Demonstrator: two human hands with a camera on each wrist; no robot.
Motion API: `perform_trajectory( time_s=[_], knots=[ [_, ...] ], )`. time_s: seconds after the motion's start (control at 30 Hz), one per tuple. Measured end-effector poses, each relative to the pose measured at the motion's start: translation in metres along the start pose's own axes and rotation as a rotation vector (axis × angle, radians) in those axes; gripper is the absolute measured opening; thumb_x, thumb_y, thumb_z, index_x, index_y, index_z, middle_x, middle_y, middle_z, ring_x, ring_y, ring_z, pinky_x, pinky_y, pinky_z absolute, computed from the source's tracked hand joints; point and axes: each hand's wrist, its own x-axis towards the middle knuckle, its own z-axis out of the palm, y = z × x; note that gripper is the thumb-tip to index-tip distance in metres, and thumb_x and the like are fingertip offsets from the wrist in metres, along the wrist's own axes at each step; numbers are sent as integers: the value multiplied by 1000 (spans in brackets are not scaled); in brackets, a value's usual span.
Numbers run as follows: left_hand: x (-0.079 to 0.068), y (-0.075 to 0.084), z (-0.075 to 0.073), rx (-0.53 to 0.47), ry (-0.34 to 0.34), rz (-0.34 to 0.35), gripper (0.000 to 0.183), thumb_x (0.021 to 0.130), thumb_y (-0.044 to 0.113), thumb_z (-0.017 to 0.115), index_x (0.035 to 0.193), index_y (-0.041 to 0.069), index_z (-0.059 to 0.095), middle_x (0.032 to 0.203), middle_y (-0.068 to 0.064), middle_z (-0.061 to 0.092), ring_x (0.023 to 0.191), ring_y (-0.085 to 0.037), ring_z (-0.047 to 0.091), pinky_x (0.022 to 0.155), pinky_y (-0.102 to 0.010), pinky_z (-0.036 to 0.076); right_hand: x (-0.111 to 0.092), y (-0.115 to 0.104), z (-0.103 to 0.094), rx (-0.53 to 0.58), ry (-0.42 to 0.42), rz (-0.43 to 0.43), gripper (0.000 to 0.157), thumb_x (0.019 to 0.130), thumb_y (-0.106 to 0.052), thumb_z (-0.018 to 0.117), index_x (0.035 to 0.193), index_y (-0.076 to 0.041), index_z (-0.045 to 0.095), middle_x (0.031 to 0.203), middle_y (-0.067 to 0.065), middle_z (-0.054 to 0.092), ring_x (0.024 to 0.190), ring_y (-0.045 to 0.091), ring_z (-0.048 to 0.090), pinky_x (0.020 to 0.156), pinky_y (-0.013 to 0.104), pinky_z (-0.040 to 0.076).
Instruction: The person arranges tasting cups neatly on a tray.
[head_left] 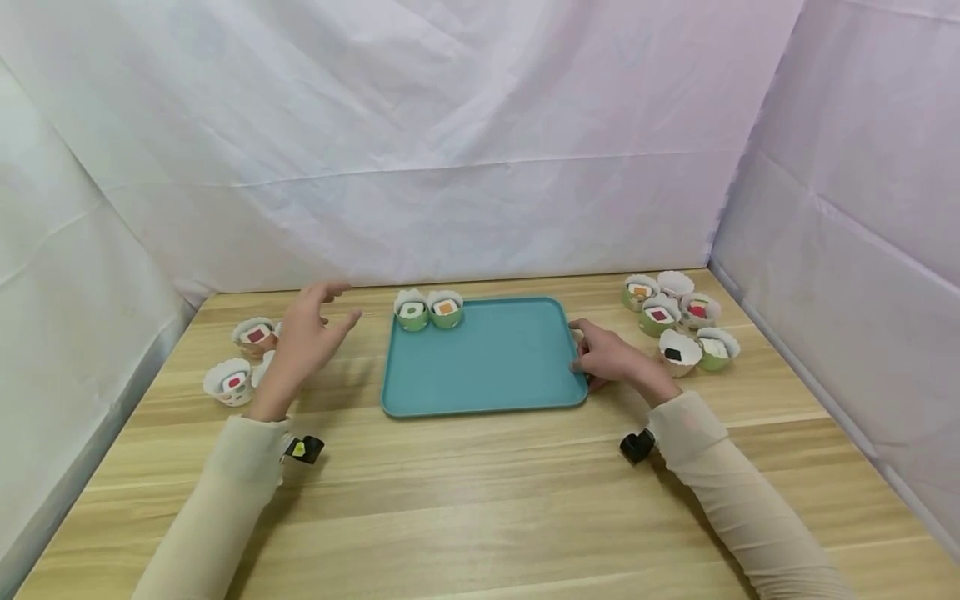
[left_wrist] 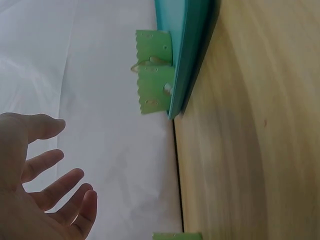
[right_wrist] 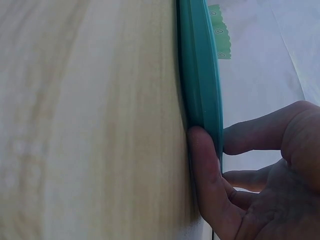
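A teal tray (head_left: 487, 358) lies on the wooden table. Two green scalloped paper cups (head_left: 446, 310) with small white pieces in them stand side by side at its far left corner; the left wrist view shows the cups (left_wrist: 155, 87) from the side. My right hand (head_left: 603, 354) holds the tray's right edge; the right wrist view has its fingers (right_wrist: 205, 165) against the outside wall of the tray (right_wrist: 202, 75). Left of the tray, my left hand (head_left: 307, 329) is in the air with fingers spread and nothing in them.
Several paper cups (head_left: 228, 382) with small pieces stand at the left, partly hidden behind my left arm. More cups (head_left: 660, 315) cluster to the right of the tray, close to my right forearm. White cloth (head_left: 450, 150) hangs behind the table and along both sides.
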Motion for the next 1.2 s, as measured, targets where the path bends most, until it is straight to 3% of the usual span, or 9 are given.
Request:
perform_trajectory(
  time_s=[0.23, 0.47, 0.63, 0.77, 0.87, 1.2],
  knots=[
    [0, -10, -26, -12, 71, -46, 49, 101, 24, 67, 143, 1, 56, 141, -24, 57, 131, -44, 51, 93, -60, 53, 0, 1, -1, -4, -7, 5, 82, 96, -2, 63, 163, -2, 16, 105, 21, 55, 77, 26, 66, 62, 37, 64],
    [3, -30, -53, -74, 70, -182, 56, 103, 33, 63, 149, 3, 50, 149, -24, 51, 140, -44, 44, 108, -63, 44, 1, 1, -4, -4, 7, 18, 82, 96, -3, 63, 163, -5, 17, 106, 21, 54, 76, 26, 66, 61, 37, 64],
    [-2, -49, -67, -67, 27, -294, 64, 104, 34, 57, 158, 7, 37, 158, -25, 42, 145, -47, 38, 112, -67, 40, 1, 2, -2, -14, 0, 9, 81, 96, -3, 63, 163, -3, 17, 104, 19, 54, 75, 25, 65, 61, 36, 63],
    [-4, -65, -76, 29, -15, -338, 68, 100, 23, 57, 160, 4, 32, 159, -31, 37, 141, -54, 37, 105, -69, 40, 0, 2, -1, -13, -7, 11, 81, 96, -3, 63, 163, -3, 17, 104, 19, 54, 76, 25, 65, 61, 36, 64],
    [-5, -75, -84, 89, -65, -348, 72, 98, 21, 59, 160, 1, 30, 157, -36, 34, 138, -59, 35, 104, -74, 38, 0, 3, -1, -13, -4, 13, 81, 96, -3, 63, 163, -3, 17, 105, 19, 55, 77, 25, 66, 61, 36, 64],
    [-12, -98, -98, 109, -262, -332, 80, 104, 38, 57, 161, -5, 20, 157, -44, 25, 133, -67, 32, 103, -80, 36, 1, 3, 0, -18, -2, -9, 81, 96, -1, 63, 163, -1, 17, 103, 19, 56, 74, 24, 65, 61, 36, 63]
  ],
)
